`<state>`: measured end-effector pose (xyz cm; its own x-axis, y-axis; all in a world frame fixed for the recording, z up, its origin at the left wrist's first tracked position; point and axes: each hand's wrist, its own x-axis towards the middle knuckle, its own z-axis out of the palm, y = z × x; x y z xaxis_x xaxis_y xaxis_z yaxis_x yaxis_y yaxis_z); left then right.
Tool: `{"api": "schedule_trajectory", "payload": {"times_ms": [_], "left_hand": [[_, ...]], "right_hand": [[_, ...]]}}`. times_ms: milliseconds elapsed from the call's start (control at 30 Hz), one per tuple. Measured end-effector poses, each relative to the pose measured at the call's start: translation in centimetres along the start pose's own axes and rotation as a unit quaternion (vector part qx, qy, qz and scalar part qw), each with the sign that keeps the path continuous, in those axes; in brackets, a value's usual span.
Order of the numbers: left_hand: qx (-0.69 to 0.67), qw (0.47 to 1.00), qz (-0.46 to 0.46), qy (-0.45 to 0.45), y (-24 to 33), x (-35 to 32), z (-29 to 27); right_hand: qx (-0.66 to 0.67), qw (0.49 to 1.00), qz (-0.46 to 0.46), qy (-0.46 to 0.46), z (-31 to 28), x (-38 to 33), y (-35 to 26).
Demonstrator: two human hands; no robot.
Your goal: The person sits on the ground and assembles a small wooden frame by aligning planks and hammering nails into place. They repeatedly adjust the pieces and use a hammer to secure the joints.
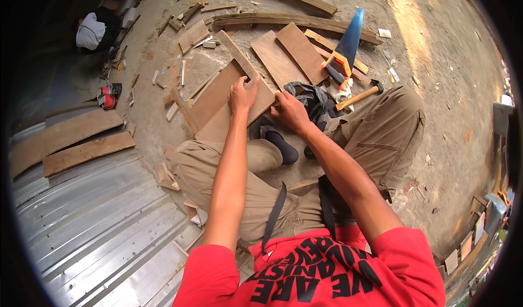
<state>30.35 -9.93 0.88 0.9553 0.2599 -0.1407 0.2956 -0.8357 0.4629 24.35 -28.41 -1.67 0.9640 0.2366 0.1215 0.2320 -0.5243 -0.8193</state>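
Observation:
A narrow wooden strip (234, 50) lies slantwise across a flat brown board (218, 92), its near end by the board's right corner. My left hand (244, 93) is closed on the strip's edge, thumb and fingers pressing it on the board. At the near end, my right hand (290, 111) has its fingers curled against the strip and the board's corner; the exact hold is partly hidden. Another brown panel (222, 123) shows below the strip, close to my left knee.
Beyond lie two loose boards (300, 51), a handsaw (348, 41), a hammer (359, 97) and dark cloth (309, 96). Long beams (294, 19) stretch across the dirt floor among scraps. Left are corrugated metal sheets (103, 214) with planks (87, 153); a person (91, 32) crouches far left.

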Motion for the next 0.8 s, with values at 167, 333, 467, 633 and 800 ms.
{"api": "schedule_trajectory", "payload": {"times_ms": [167, 333, 467, 633, 800], "left_hand": [[-0.023, 0.999, -0.018, 0.046, -0.3, -0.2, 1.2], [-0.017, 0.999, -0.009, 0.045, -0.2, -0.9, 0.9], [-0.012, 0.998, 0.009, 0.056, -0.5, -1.1, 0.9], [0.002, 0.998, 0.012, 0.058, -0.3, -1.0, 0.8], [0.015, 0.996, 0.029, 0.085, -0.8, -1.1, 1.3]], "right_hand": [[0.005, 1.000, -0.005, 0.017, 0.3, 0.0, 0.2], [-0.002, 1.000, -0.005, -0.010, -0.2, -0.1, 0.2], [-0.018, 0.999, -0.033, -0.010, -0.6, 0.2, -0.1], [0.007, 0.998, -0.054, 0.017, -0.3, 0.3, 0.2], [0.009, 0.998, -0.063, 0.007, 0.2, 0.3, 0.8]]}}
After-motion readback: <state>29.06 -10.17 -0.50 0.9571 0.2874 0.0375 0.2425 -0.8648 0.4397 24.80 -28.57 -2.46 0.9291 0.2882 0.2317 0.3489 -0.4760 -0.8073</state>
